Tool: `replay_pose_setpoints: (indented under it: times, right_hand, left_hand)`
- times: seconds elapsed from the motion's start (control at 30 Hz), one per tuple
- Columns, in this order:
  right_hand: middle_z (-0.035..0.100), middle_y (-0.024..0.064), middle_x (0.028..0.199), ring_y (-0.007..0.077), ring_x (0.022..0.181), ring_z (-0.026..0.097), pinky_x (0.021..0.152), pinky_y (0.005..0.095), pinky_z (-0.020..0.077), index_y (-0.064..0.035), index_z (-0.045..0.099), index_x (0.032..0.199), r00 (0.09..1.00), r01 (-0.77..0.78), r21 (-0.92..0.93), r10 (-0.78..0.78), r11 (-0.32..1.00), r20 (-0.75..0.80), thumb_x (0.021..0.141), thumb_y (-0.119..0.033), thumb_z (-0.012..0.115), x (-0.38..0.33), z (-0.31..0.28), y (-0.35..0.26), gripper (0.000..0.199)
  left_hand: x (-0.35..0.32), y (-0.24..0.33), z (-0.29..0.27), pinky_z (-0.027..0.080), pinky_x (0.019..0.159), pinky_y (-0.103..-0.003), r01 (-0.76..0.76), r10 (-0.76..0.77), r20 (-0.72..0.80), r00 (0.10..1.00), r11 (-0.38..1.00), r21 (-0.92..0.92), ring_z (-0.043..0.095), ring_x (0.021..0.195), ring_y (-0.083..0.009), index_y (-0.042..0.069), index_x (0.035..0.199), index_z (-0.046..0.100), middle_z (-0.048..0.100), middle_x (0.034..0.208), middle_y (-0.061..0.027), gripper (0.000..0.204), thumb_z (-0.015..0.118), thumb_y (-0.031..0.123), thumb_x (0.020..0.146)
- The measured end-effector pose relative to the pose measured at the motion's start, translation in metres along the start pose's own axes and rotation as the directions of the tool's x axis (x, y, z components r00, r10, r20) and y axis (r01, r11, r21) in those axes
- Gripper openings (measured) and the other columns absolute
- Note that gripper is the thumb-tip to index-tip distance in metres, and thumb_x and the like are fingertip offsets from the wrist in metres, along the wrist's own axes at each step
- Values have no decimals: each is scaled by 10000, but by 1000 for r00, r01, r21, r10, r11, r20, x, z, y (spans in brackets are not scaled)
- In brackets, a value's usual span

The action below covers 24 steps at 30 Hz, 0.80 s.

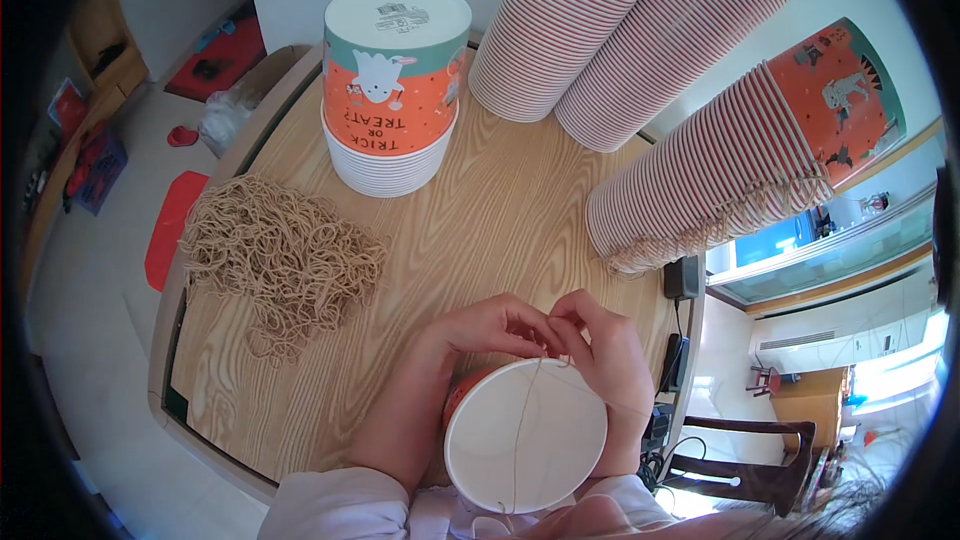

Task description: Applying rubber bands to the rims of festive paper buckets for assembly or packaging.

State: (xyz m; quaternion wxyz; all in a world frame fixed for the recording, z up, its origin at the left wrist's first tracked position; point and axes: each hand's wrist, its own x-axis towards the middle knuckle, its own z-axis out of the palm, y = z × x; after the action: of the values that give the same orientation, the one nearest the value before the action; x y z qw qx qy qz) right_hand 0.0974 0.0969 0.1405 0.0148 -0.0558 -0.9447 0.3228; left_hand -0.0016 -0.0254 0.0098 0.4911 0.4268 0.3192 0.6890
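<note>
A white-lined paper bucket (575, 430) with an orange outside rests against me at the table's near edge, its open mouth facing up. A thin tan cord (521, 415) runs across that mouth from the near rim to the far rim. At the far rim my left hand (500, 325) is closed, thumb and fingers pinching around the cord's end. My right hand (605, 345) meets it there, also pinched, with a small bit of cord showing below its fingers. Exactly what lies between the fingertips is partly hidden.
A tangled heap of tan cords (280, 250) lies on the wooden table (480, 230) at left. Behind it stand upside-down orange and green buckets (392, 90). Tall nested stacks (570, 25) rise at the back; another stack (700, 165) at right has cords along its side. Black adapters (681, 278) sit at the right edge.
</note>
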Motion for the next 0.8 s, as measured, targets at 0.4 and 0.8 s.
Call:
replay_pose_setpoints:
  times: [0.4, 0.8]
  right_hand:
    - [625, 131, 727, 238, 677, 650, 590, 298, 495, 7, 566, 883, 999, -37, -4, 37, 999, -1, 817, -3, 594, -2, -6, 1, 72]
    - [620, 128, 737, 255, 687, 645, 627, 320, 495, 6, 567, 873, 995, -2, -26, -1, 1000, -103, 818, -10, 594, -1, -3, 12, 63]
  left_hand:
    - [7, 0, 7, 476, 838, -265, -15, 14, 9, 1000, 998, 54, 595, 951, -131, 3, 1014, 659, 649, 1041, -79, 191, 629, 14, 826]
    - [9, -1, 4, 471, 779, -255, -127, 128, -16, 992, 990, 54, 586, 854, -124, 36, 966, 674, 611, 878, -40, 173, 652, -4, 799]
